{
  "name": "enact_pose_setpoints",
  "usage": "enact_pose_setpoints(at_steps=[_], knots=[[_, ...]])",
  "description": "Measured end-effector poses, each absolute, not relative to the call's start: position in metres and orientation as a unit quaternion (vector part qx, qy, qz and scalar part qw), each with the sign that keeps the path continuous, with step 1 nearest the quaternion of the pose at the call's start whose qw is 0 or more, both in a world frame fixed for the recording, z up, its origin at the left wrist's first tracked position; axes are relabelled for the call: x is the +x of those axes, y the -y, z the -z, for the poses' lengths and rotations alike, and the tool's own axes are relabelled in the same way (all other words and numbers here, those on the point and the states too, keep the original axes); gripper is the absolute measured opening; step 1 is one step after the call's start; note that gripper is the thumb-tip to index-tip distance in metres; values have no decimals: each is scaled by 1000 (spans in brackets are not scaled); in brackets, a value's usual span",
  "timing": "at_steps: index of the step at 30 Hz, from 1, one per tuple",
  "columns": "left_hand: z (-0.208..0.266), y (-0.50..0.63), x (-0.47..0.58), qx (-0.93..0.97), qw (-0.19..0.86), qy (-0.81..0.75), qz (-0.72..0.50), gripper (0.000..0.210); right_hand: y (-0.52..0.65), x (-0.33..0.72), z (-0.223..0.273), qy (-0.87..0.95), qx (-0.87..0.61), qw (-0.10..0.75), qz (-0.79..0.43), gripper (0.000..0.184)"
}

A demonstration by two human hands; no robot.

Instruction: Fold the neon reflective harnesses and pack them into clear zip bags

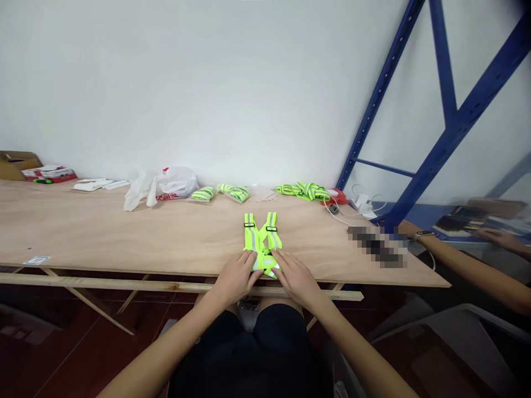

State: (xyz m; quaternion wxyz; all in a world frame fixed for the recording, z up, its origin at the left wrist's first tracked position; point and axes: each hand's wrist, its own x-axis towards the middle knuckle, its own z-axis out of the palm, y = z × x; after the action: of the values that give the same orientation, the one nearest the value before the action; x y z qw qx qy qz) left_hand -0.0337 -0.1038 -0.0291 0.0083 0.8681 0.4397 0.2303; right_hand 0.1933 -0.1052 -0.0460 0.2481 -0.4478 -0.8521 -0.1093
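Observation:
A yellow-green reflective vest (268,262) with silver stripes lies in front of me at the table's near edge. Its two shoulder straps, each with a black buckle, point away from me, and its lower part looks folded. My left hand (237,276) grips the vest's left side, fingers over the top and thumb at the near edge. On the right side my right hand (297,277) does the same, thumb turned inward. Parts of the fabric under my fingers are hidden.
Along the wall lie a white plastic bag (178,182), bagged vests (233,192), a loose vest pile (305,190) and white cables (338,213). A blue metal frame (450,119) rises at right. Another person's forearm (468,265) reaches in beside the table's right end.

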Motion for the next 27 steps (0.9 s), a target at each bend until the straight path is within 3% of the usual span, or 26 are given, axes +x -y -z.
enact_pose_setpoints(at_steps=[4,7,10,16,20,27], knots=[[31,118,-40,880,19,-412,-235,46,125,191,58,858,-428,240,149,58],[32,124,-45,889,21,-390,-237,41,133,193,63,864,-404,264,141,53],[24,122,-48,895,35,-387,-220,37,130,199,57,865,-396,296,84,52],[-9,81,-43,875,135,-410,-217,44,98,198,17,830,-452,313,-92,25],[-17,44,-37,858,232,-414,-197,55,69,194,10,804,-477,314,-162,36],[-8,16,-28,853,185,-410,-264,26,53,193,29,777,-546,307,63,29]])
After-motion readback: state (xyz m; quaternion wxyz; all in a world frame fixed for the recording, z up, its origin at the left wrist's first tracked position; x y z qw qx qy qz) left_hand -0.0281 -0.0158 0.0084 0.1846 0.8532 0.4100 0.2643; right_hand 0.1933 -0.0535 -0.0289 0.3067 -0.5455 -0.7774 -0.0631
